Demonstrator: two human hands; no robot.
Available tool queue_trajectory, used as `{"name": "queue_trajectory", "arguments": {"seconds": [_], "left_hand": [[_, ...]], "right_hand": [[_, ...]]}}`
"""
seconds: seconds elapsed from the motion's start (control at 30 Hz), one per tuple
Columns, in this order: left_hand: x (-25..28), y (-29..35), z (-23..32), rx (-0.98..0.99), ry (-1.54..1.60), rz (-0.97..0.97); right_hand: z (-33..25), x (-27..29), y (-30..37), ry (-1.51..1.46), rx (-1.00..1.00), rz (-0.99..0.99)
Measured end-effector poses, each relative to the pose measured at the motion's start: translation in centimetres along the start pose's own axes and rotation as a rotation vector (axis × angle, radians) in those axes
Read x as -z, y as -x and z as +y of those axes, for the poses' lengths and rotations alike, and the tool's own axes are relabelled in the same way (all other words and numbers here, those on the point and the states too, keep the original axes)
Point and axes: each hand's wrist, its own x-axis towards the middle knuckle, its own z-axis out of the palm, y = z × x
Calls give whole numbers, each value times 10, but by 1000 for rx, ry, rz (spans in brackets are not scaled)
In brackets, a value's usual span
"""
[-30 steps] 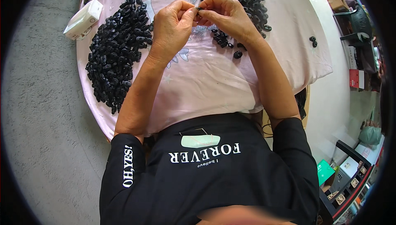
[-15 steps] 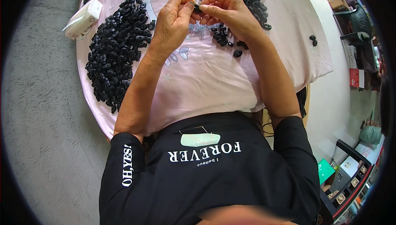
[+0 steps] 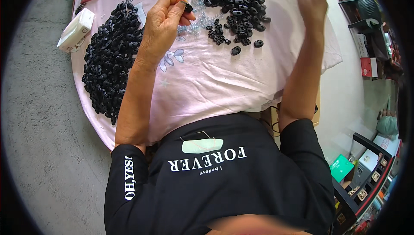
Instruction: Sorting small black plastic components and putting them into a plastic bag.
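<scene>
While pinched by the left hand (image 3: 166,17), left of the pile (image 3: 242,10), the part (image 3: 188,8) is best steadied. Right hand (image 3: 311,4): grip unclear.

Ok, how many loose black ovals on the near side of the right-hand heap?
2: the left oval, nearest the wearer, and the right oval, slightly farther out. Others may hide behind the right forearm.
</scene>
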Motion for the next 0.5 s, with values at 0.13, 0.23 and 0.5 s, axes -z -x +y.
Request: {"name": "queue_trajectory", "arguments": {"seconds": [0.13,0.23,0.5], "left_hand": [[-2,2,-3,19,-8,-16],[-5,2,-4,2,-2,-32],[-8,1,-5,75,-110,-46]], "right_hand": [[58,27,18,301,-176,-50],[69,30,30,340,-295,-67],[25,25,23,136,-149,-93]]}}
